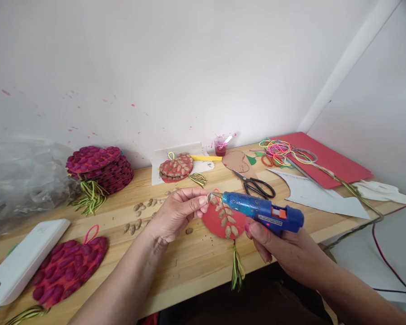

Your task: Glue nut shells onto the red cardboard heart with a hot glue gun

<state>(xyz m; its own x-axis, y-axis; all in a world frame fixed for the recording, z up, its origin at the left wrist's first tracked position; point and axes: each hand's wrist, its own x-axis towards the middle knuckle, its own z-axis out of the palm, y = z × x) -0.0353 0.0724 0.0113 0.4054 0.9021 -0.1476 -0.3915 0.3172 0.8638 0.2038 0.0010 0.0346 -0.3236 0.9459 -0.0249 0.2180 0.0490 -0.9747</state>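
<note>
The left hand (176, 215) pinches a seed (209, 197) in closed fingers at the nozzle of the blue glue gun (262, 211). The right hand (287, 253) fingers are wrapped around it. The plastic cup (220, 147) holds red liquid.

A small craft corner, by the look of it: a wooden table (189, 266) against a white wall (155, 67) flecked with pink paint, strewn with scissors (255, 185), a glue gun (264, 212), bright cords (280, 151), red card (328, 162) and stacked seed-covered ornaments (99, 169).

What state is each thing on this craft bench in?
Seed, pinched in left hand.
Glue gun, gripped in right hand, nozzle at the seed.
Red disc, lying flat, partly seed-covered.
Scissors, closed, lying flat.
Paint cup, upright, open.
Loose seeds, scattered on bench.
</note>
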